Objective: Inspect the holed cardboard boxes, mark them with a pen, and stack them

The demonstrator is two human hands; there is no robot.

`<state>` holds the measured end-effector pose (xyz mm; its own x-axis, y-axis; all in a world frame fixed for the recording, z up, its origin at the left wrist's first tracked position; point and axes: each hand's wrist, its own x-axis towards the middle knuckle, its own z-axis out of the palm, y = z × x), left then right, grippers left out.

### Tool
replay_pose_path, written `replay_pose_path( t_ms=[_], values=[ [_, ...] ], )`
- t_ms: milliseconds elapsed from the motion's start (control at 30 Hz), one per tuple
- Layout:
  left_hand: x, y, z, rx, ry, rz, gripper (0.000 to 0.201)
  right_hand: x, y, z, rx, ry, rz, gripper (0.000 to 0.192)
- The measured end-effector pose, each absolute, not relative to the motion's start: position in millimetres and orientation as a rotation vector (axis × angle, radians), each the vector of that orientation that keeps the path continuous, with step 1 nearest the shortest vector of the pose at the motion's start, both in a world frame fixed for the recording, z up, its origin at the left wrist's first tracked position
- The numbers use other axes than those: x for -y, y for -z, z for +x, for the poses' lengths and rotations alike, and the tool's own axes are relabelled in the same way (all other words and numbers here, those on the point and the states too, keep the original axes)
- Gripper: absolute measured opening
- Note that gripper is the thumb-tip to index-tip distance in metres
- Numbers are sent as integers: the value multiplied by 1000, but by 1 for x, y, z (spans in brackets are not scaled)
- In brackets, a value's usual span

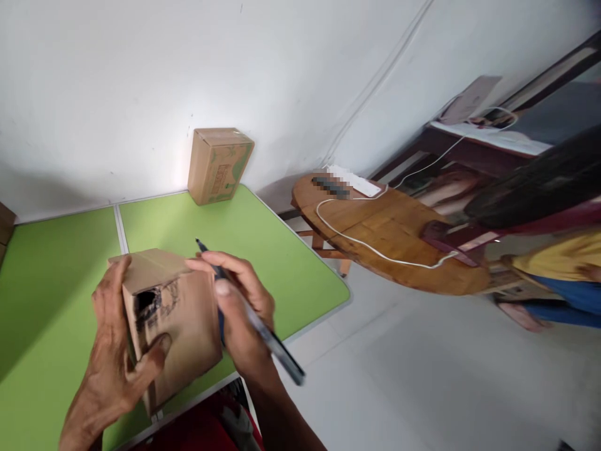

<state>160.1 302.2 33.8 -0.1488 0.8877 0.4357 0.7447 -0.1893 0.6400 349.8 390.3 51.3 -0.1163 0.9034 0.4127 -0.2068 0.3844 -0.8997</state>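
A cardboard box (190,319) sits tilted over the near part of the green table (291,282). Its near face carries a black patch, perhaps a hole, with dark scribbles around it. My left hand (110,357) grips the box at its left side, thumb on the near face and fingers around the far edge. In my right hand (244,307) is a pen (263,332), its dark tip pointing up and away, clear of the box face. The right hand's fingers rest by the box's upper right edge.
Another cardboard box (220,166) with green print stands against the wall at the table's back. To the right is an oval wooden table (375,232) with a white cable (361,241) and a blurred dark object. A person in yellow and blue (563,275) is at the far right.
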Motion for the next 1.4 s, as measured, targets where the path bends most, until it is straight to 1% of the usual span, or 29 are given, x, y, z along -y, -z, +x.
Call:
replay_pose_path(
  t_ms=[67,100,233,300,567,700,900,1033,1100,1200,1300,1400],
  values=[
    [-301,-31,154,-1891,-1291,1862,96,-385,-55,353,1271,-1094,-646,35],
    [-301,-31,152,-1888,-1301,1835,96,-382,-58,354,1252,-1132,-616,34],
    [-302,-32,153,-1879,-1302,1808,94,-373,-66,354,1323,-1411,-471,20],
    [-302,-32,155,-1883,-1307,1823,95,-372,-67,352,1377,-1435,-437,19],
    [-299,-33,160,-1873,-1301,1862,100,-374,-67,343,1591,-1217,-382,12],
    [-299,-32,161,-1888,-1298,1856,102,-376,-71,345,1644,-1193,-404,7],
    [-300,-31,159,-1940,-1303,1877,94,-382,-72,357,1651,-1136,-525,8],
    [-300,-33,159,-1969,-1263,1872,94,-389,-75,361,1623,-1065,-663,10],
    [-301,-33,160,-1965,-1269,1870,93,-394,-77,358,1585,-1016,-697,9],
    [-302,-31,159,-1949,-1304,1882,93,-405,-78,352,1526,-988,-636,4],
    [-302,-29,157,-1946,-1309,1848,95,-427,-71,356,1347,-901,-568,13],
    [-302,-26,153,-1927,-1332,1794,94,-459,-50,377,1260,-664,-757,25]
  ],
)
